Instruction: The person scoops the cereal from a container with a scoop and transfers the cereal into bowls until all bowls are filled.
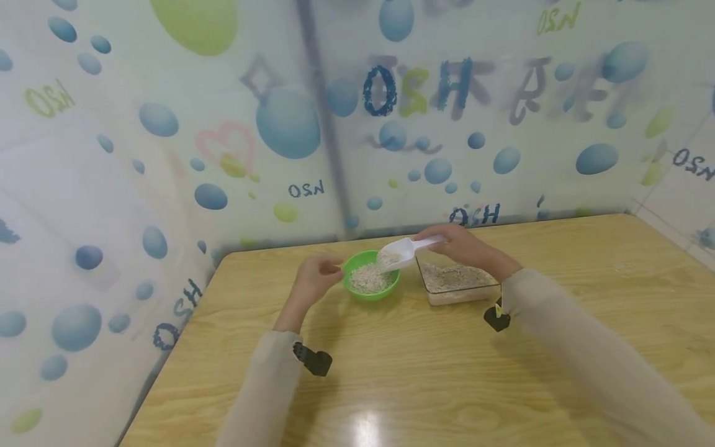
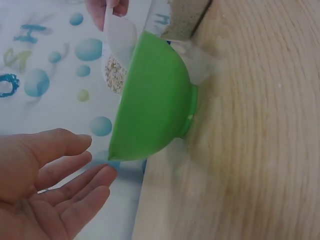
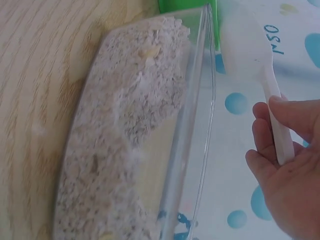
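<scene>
A green bowl (image 1: 372, 296) of pale oat flakes (image 1: 367, 280) stands on the table. My right hand (image 1: 463, 245) grips the handle of a white scoop (image 1: 406, 249), its thumb along the handle in the right wrist view. The scoop, with flakes in it, is tilted over the bowl's right side. My left hand (image 1: 314, 282) is at the bowl's left rim. In the left wrist view its fingers (image 2: 85, 210) are spread and loosely bent beside the green bowl (image 2: 155, 95), holding nothing. Whether a fingertip touches the rim, I cannot tell.
A clear rectangular container (image 1: 460, 297) with more flakes (image 3: 145, 95) stands right of the bowl, under my right forearm. Part of its bottom shows bare. Behind the wooden table (image 1: 391, 360) rises a wall (image 1: 346, 167) patterned with blue and green drops.
</scene>
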`<state>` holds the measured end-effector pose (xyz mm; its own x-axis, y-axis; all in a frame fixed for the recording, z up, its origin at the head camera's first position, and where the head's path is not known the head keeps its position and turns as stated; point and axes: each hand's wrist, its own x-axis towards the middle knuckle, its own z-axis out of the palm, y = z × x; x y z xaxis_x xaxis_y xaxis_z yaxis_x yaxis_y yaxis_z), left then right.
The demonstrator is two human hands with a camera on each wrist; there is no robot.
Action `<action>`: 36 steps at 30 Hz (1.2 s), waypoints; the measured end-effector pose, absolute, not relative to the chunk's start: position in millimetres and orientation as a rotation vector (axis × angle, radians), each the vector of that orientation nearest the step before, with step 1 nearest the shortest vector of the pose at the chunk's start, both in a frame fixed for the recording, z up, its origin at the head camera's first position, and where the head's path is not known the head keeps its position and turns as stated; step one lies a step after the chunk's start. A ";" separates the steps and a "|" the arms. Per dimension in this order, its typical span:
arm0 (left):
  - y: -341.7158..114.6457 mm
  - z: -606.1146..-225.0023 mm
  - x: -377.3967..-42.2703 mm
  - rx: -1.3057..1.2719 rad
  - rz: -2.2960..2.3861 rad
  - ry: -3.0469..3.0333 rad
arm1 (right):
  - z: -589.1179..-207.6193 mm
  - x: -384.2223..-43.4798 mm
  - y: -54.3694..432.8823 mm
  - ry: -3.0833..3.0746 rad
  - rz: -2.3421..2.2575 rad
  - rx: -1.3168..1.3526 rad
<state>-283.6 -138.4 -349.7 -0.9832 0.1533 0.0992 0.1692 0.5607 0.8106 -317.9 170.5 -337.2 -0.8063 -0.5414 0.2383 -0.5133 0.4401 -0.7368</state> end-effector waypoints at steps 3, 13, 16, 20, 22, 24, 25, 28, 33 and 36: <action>-138.3 -354.4 -285.1 -0.262 -1.458 -2.782 | -337.2 -320.1 163.9 2.625 -1.319 -0.994; -135.8 -358.3 -286.4 -0.334 -1.433 -2.864 | -323.1 -319.1 144.2 2.738 -1.163 -0.947; -136.9 -359.1 -287.1 -0.328 -1.425 -2.874 | -319.1 -319.7 138.9 2.739 -1.113 -0.931; -137.5 -359.2 -287.6 -0.315 -1.431 -2.883 | -316.2 -321.9 134.2 2.732 -1.063 -0.918; -137.3 -359.4 -287.8 -0.309 -1.434 -2.886 | -314.9 -322.3 133.1 2.742 -1.035 -0.905; -137.1 -359.6 -288.0 -0.307 -1.433 -2.889 | -313.0 -322.2 132.5 2.751 -1.015 -0.898; -137.0 -359.8 -288.1 -0.302 -1.437 -2.890 | -311.8 -322.0 132.2 2.757 -1.009 -0.897; -136.9 -360.0 -287.9 -0.294 -1.445 -2.895 | -307.6 -321.3 131.6 2.777 -0.986 -0.903; -137.3 -359.6 -286.8 -0.288 -1.459 -2.893 | -302.0 -320.9 131.7 2.804 -0.934 -0.932; -137.5 -359.9 -286.6 -0.282 -1.458 -2.895 | -299.9 -320.7 132.3 2.806 -0.898 -0.929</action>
